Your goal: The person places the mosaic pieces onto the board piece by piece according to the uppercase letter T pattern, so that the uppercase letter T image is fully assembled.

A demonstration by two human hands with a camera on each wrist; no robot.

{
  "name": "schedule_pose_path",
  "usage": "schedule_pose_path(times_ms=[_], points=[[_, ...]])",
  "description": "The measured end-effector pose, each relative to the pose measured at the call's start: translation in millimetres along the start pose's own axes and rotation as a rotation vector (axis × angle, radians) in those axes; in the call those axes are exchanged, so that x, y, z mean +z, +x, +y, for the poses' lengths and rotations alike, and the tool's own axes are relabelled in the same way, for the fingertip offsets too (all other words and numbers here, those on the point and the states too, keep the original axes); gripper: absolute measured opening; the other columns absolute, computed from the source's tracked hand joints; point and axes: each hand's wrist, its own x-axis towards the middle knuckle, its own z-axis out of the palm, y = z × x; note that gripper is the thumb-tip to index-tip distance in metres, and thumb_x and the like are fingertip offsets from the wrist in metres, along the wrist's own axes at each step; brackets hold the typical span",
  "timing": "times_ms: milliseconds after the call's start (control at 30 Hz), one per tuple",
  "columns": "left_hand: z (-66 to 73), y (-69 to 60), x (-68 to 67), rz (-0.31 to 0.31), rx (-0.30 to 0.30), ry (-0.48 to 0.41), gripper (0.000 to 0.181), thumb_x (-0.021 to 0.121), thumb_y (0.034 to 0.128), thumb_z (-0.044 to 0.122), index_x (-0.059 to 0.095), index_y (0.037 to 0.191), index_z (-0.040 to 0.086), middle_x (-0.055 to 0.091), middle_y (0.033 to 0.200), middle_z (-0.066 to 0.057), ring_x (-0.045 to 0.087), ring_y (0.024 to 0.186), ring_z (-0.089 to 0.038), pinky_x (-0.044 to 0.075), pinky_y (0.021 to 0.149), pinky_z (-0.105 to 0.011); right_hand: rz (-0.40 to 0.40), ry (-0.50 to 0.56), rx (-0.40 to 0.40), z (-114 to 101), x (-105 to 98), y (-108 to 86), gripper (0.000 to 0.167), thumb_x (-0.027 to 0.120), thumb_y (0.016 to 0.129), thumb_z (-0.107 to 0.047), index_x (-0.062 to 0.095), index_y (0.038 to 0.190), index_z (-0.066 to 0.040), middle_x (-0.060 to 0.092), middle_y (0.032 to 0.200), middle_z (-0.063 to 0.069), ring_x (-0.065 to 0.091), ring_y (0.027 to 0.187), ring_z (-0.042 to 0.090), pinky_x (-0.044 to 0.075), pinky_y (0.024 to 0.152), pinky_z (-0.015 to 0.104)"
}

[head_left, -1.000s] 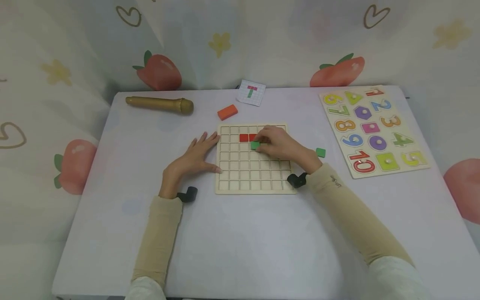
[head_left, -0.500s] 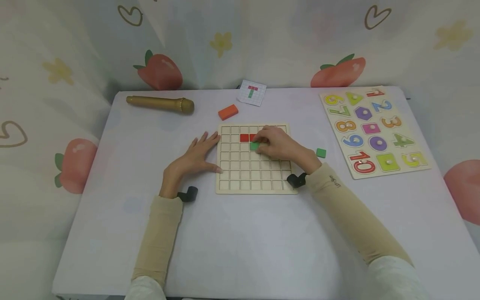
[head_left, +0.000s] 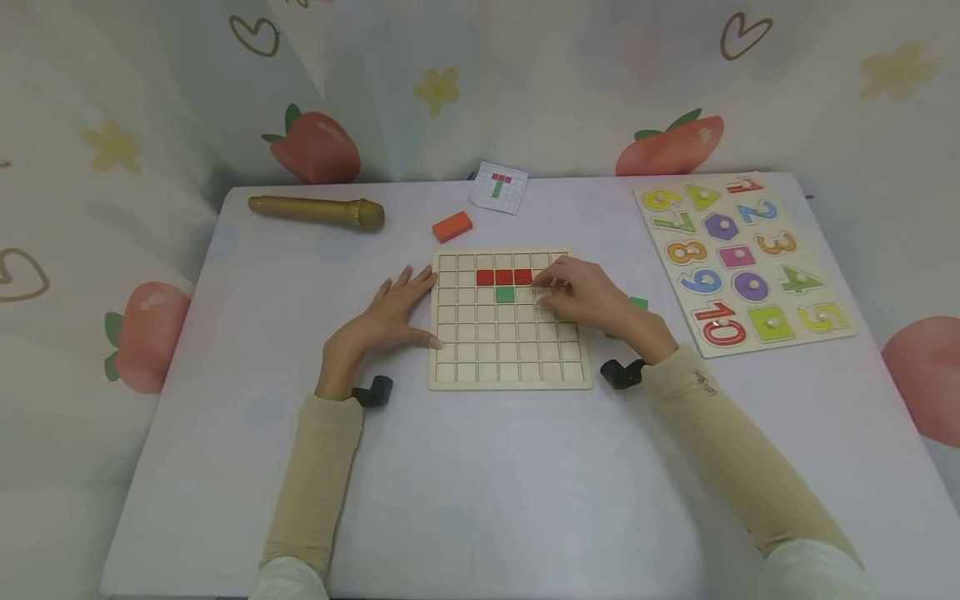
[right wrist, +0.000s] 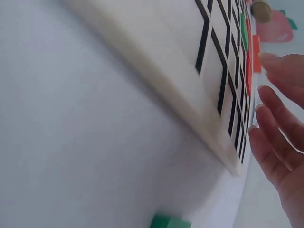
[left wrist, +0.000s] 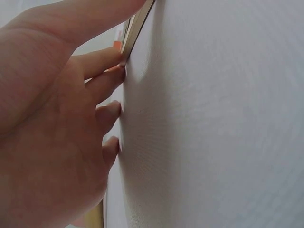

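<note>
A wooden grid board (head_left: pixel 510 382) lies in the middle of the table. Three red square tiles (head_left: pixel 504 277) fill a row of cells near its far side, and one green tile (head_left: pixel 505 295) sits in the cell below the middle red one. My left hand (head_left: pixel 382 321) touches the board's left edge with spread fingers. Over the board's right part hovers my right hand (head_left: pixel 588 293), its fingers loosely bent with nothing between them. Another green tile (right wrist: pixel 169 222) lies on the table right of the board, partly hidden by the right hand in the head view.
Behind the board are an orange block (head_left: pixel 452 227) and a card with a T pattern (head_left: pixel 499 187). A gold microphone (head_left: pixel 315 212) lies at the back left. A number puzzle board (head_left: pixel 742 304) occupies the back right.
My right hand has let go of the green tile, leaving it in its cell, and moved right. The third red tile now shows. My left hand has stayed put.
</note>
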Motion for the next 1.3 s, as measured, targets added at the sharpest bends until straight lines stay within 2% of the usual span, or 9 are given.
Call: schedule_pose_path(times_ms=[533,800,1033,1167,1300], points=[[-3.1,1.6,2.4,-0.004,0.008,0.002,0.114,0.088,0.0801,0.037,0.017,0.166,0.015,0.006,0.175,0.000,-0.009,0.161,-0.025,-0.010,0.131,-0.046,0.074,-0.047,0.045,29,-9,-55.1,0.028,0.078,0.090,-0.008,0.073,0.117,-0.002,0.070,0.107,0.014,0.061,0.096,0.029,0.053,0.084,0.044],[-2.9,0.4,1.5,-0.002,-0.003,0.007,0.115,0.089,0.0798,0.038,0.017,0.166,0.016,0.006,0.175,0.001,-0.010,0.161,-0.024,-0.010,0.131,-0.045,0.082,-0.066,0.092,35,-14,-72.5,0.030,0.079,0.090,-0.011,0.073,0.118,-0.003,0.070,0.110,0.014,0.060,0.097,0.028,0.052,0.085,0.044],[-5.3,-1.7,3.9,-0.009,-0.001,-0.016,0.114,0.088,0.0810,0.038,0.016,0.166,0.016,0.005,0.175,0.002,-0.011,0.161,-0.023,-0.010,0.131,-0.044,0.064,-0.085,0.098,46,-20,-83.4,0.033,0.082,0.088,-0.014,0.073,0.118,-0.004,0.069,0.106,0.010,0.055,0.091,0.023,0.046,0.077,0.032],[-5.2,-2.4,2.3,-0.007,0.012,-0.013,0.113,0.087,0.0818,0.038,0.015,0.166,0.015,0.005,0.175,0.001,-0.010,0.161,-0.023,-0.010,0.131,-0.045,0.034,-0.096,0.108,48,-20,-86.1,0.035,0.083,0.088,-0.016,0.073,0.119,-0.003,0.067,0.106,0.010,0.054,0.091,0.022,0.046,0.076,0.031],[-5.0,-1.7,2.3,-0.002,0.015,-0.012,0.113,0.087,0.0818,0.037,0.016,0.166,0.015,0.005,0.175,0.001,-0.010,0.161,-0.023,-0.010,0.131,-0.045,-0.003,-0.106,0.131,48,-23,-87.1,0.033,0.082,0.087,-0.012,0.072,0.117,-0.001,0.063,0.105,0.011,0.055,0.090,0.023,0.048,0.075,0.032]])
